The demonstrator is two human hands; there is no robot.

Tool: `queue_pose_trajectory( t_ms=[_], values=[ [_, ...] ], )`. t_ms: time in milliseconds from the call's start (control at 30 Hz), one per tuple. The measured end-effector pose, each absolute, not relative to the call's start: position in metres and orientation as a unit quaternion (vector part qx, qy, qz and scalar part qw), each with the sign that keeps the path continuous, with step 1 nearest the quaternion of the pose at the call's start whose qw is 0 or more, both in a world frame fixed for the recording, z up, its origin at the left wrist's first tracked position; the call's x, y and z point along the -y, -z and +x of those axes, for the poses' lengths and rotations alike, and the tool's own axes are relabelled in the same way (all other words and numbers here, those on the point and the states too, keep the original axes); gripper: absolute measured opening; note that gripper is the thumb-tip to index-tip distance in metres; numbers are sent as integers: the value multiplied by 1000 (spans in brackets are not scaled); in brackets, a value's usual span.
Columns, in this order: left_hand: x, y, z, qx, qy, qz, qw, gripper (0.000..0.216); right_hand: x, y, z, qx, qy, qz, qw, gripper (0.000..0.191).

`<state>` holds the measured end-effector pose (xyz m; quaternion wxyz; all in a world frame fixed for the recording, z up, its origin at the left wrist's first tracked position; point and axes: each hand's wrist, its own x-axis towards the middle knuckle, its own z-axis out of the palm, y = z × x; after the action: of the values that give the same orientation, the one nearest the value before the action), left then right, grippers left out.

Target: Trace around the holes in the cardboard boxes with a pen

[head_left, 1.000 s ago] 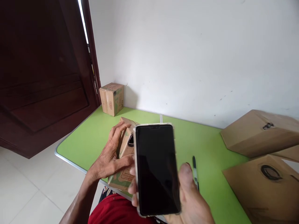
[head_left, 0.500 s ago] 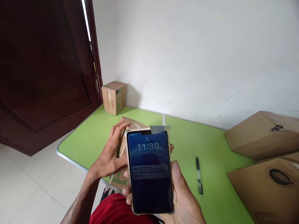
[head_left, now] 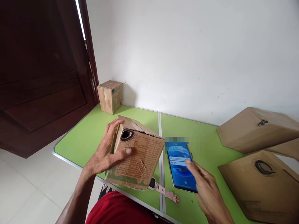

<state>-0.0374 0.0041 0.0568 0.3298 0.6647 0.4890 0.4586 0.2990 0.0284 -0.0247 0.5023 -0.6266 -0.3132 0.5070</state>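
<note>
Your left hand (head_left: 106,155) clasps the tilted cardboard box (head_left: 140,158), with the thumb across its printed face, on the green table (head_left: 93,137). Your right hand (head_left: 205,189) holds a lit phone (head_left: 179,168) just beside the box. A pink watch (head_left: 163,189) lies at the box's near corner.

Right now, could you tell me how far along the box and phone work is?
Done: the cardboard box is tilted, a pink watch showing beneath it. In hand: the left hand grips the box, the right hand holds the lit phone beside it. Left: neither is released yet.
</note>
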Motion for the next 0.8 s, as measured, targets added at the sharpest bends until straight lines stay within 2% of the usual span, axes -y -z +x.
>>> queue_pose_trajectory(
  t_ms=[100,267,467,600,700,800],
  values=[
    [-6,-60,-36,-485,-457,668,331,85,-41,54,308,370,-472,-678,424,62],
    [-8,-67,-32,-494,-451,659,343,84,-51,81,318,406,-430,-716,369,57],
    [-10,-66,-31,-495,-450,663,338,84,-55,81,338,472,-309,-771,296,52],
    [-12,-63,-32,-489,-454,667,332,84,-51,80,345,517,-272,-767,265,49],
    [-14,-62,-32,-488,-452,670,330,83,-49,82,345,546,-246,-760,254,51],
    [-15,-60,-31,-487,-453,669,333,83,-44,86,332,580,-212,-743,259,64]
  ],
)
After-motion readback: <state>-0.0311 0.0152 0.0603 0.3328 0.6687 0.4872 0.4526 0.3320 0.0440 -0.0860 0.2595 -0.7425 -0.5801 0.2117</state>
